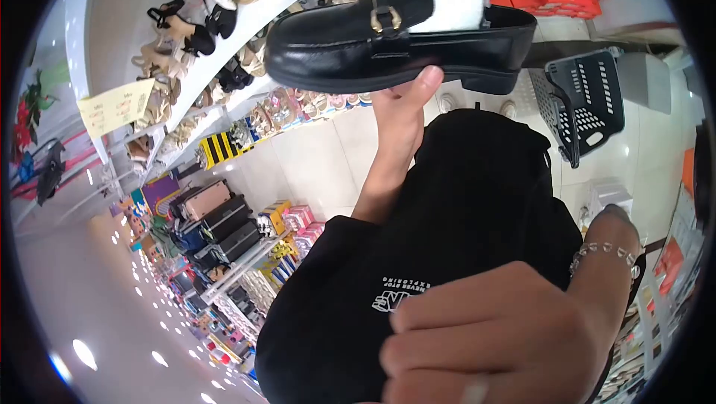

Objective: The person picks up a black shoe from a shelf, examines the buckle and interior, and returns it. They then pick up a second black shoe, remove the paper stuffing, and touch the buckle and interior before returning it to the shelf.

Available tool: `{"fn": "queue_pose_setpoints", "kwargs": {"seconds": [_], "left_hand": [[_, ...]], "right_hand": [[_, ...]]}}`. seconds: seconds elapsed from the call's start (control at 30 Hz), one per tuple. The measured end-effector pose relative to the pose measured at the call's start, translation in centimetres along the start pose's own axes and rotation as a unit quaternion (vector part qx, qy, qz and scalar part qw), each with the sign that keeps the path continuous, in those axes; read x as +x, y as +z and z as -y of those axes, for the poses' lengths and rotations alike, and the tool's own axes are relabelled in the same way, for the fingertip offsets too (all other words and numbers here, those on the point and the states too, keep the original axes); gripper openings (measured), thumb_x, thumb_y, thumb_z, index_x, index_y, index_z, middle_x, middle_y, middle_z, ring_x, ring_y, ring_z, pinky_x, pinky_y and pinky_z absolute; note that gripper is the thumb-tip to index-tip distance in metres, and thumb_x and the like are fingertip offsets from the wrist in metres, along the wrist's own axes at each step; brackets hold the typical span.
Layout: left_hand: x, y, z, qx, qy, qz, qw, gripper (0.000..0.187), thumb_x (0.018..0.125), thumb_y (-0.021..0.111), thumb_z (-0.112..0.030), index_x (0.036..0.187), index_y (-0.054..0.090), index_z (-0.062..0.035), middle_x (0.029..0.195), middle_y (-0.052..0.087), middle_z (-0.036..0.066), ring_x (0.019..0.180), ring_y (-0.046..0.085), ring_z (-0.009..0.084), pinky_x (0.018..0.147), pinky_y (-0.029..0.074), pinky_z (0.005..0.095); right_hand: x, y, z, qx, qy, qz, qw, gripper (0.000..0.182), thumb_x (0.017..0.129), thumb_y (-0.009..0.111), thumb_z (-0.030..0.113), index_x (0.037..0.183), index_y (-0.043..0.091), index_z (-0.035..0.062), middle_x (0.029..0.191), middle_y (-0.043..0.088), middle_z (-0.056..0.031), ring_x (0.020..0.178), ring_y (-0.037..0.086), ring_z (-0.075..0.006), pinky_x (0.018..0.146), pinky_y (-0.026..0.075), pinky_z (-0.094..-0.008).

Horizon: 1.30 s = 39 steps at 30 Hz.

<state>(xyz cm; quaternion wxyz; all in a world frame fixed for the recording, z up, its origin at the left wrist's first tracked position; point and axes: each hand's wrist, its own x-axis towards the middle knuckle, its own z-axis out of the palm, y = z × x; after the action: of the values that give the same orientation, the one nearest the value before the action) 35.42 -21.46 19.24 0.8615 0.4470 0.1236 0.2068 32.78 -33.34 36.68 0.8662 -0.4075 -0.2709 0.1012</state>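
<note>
A black leather loafer (pixel 328 49) with a gold buckle on its strap is held up at the top middle of the head view. White stuffing (pixel 451 5) fills its opening. My left hand (pixel 403 105) grips it from below, thumb pressed against the sole edge; its other fingers are mostly hidden behind the shoe. Close to the camera, in front of my black shirt (pixel 477 202), my right hand (pixel 492 329) is closed with fingers folded. It has a ring, and a bracelet circles that arm. Whatever lies inside those fingers, if anything, is hidden.
White shelves (pixel 112 31) of sandals and shoes curve along the left and top. A dark grey shopping basket (pixel 589 98) stands on the tiled floor (pixel 321 158) at the right. Red boxes (pixel 548 2) sit under the top shelf. Suitcases (pixel 220 217) stand farther off at the left.
</note>
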Motion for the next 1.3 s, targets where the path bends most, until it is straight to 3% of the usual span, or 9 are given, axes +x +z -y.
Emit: {"fn": "queue_pose_setpoints", "kwargs": {"seconds": [0.07,0.27,0.33,0.4,0.6,0.83,0.93,1.0,1.3], "left_hand": [[-0.1,0.0,0.3,0.001,0.0,0.012,1.0,0.044,0.079,0.065,0.005,0.119,0.051,-0.0025,0.11,0.059,0.007,0.099,0.058,0.0143,0.09,0.045,0.0303],[0.5,-3.2,1.4,0.011,-0.003,0.046,0.999,0.047,0.082,0.058,0.007,0.127,0.047,-0.0016,0.116,0.057,0.007,0.107,0.054,0.016,0.099,0.039,0.0323],[0.6,-3.1,1.9,-0.003,-0.029,0.026,0.999,0.046,0.082,0.057,0.006,0.126,0.047,-0.0019,0.116,0.057,0.007,0.107,0.054,0.0161,0.1,0.037,0.033],[0.1,-2.7,1.9,0.039,-0.026,0.012,0.999,0.04,0.084,0.058,-0.005,0.123,0.05,-0.0029,0.117,0.058,0.007,0.107,0.055,0.0185,0.099,0.038,0.0357],[0.4,-1.8,1.3,0.1,0.039,0.028,0.994,0.047,0.085,0.058,-0.015,0.129,0.046,-0.0034,0.123,0.055,0.008,0.116,0.05,0.0223,0.102,0.034,0.0412],[0.3,-0.9,0.9,0.005,0.011,0.02,1.0,0.047,0.077,0.062,0.008,0.122,0.052,-0.0026,0.109,0.061,0.008,0.101,0.058,0.016,0.095,0.043,0.0323],[0.0,-0.5,0.6,-0.004,0.006,0.012,1.0,0.039,0.077,0.066,0.007,0.114,0.057,-0.003,0.104,0.062,0.006,0.098,0.059,0.0146,0.091,0.045,0.0287],[0.2,-0.8,0.6,0.002,0.0,0.008,1.0,0.036,0.078,0.066,0.007,0.111,0.058,-0.0031,0.105,0.062,0.006,0.097,0.059,0.0141,0.09,0.046,0.0279],[0.5,-1.2,0.7,0.003,0.001,0.01,1.0,0.04,0.079,0.061,0.008,0.117,0.055,-0.0026,0.107,0.061,0.006,0.1,0.057,0.0141,0.092,0.044,0.0301]], "right_hand": [[-0.4,1.3,0.0,0.001,0.016,-0.161,0.987,0.014,0.07,0.065,0.001,0.067,0.052,-0.0005,0.063,0.051,-0.0098,0.051,0.049,-0.0242,0.038,0.037,-0.0315],[2.0,-2.2,0.7,0.045,0.121,0.136,0.982,0.011,0.067,0.061,0.008,0.067,0.052,0.002,0.065,0.055,-0.0097,0.054,0.053,-0.0259,0.042,0.043,-0.0339],[2.3,-1.3,-0.9,0.011,-0.043,-0.097,0.994,0.012,0.064,0.061,0.013,0.062,0.053,0.0048,0.063,0.055,-0.0096,0.056,0.056,-0.0265,0.047,0.047,-0.0345],[6.0,-5.4,0.9,0.011,0.196,0.425,0.884,0.013,0.067,0.06,0.012,0.057,0.054,0.0063,0.062,0.056,-0.0091,0.057,0.057,-0.0255,0.048,0.047,-0.0327],[8.2,-7.1,1.5,0.009,0.303,0.622,0.722,0.013,0.068,0.063,0.008,0.058,0.056,0.0038,0.064,0.059,-0.0112,0.052,0.054,-0.0223,0.049,0.047,-0.0325],[0.4,-4.5,-2.6,0.0,-0.237,0.021,0.971,0.021,0.074,0.066,-0.002,0.063,0.049,-0.0071,0.054,0.048,-0.0109,0.037,0.042,-0.0198,0.031,0.033,-0.0287],[1.5,-4.7,-0.9,0.049,-0.198,-0.069,0.976,0.02,0.074,0.064,-0.005,0.061,0.048,-0.0048,0.05,0.045,-0.0095,0.034,0.039,-0.0193,0.031,0.033,-0.0295],[2.8,-7.7,1.3,0.024,-0.017,0.221,0.975,0.022,0.076,0.063,-0.004,0.06,0.047,-0.0021,0.047,0.041,-0.0073,0.034,0.04,-0.0199,0.031,0.033,-0.0304],[0.3,-4.1,0.2,-0.066,0.084,0.025,0.994,0.017,0.062,0.07,0.0,0.055,0.056,-0.0048,0.057,0.059,-0.0119,0.046,0.057,-0.0229,0.043,0.048,-0.0267]]}}
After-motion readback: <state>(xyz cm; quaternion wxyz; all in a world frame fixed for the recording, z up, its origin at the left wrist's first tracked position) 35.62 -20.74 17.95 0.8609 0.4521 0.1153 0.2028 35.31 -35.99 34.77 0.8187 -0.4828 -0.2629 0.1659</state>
